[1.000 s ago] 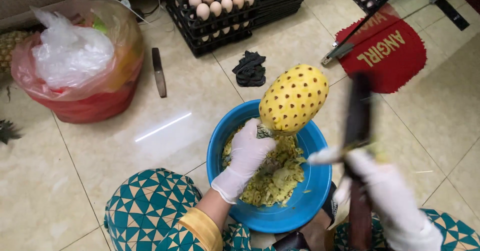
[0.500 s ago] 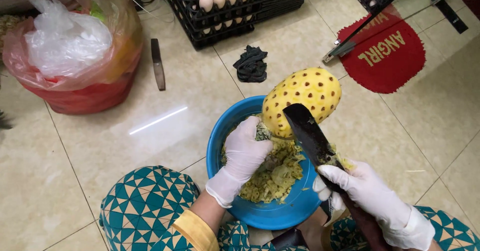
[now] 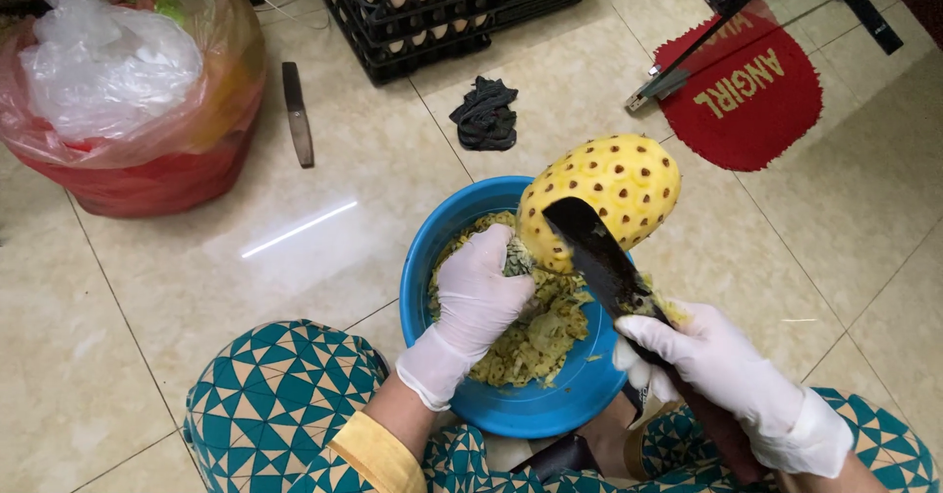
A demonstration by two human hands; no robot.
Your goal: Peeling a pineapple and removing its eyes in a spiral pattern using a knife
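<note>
A peeled yellow pineapple point(image 3: 604, 193) with dark eyes is held tilted over a blue bowl point(image 3: 437, 247). My left hand point(image 3: 478, 297), in a white glove, grips the pineapple's lower end. My right hand point(image 3: 722, 370), also gloved, grips the handle of a long dark knife point(image 3: 599, 257). The blade lies against the pineapple's near side. Yellow-green peelings point(image 3: 530, 336) fill the bowl under the fruit.
A red tub lined with plastic bags point(image 3: 128, 90) stands at the far left. Another knife point(image 3: 297, 112) lies on the tiled floor beside it. Black crates of eggs point(image 3: 432, 2), a dark cloth point(image 3: 485, 115) and a red mat point(image 3: 747, 95) lie beyond the bowl.
My right hand has brought the knife down from upright and laid its blade against the pineapple. My left hand keeps holding the fruit over the bowl.
</note>
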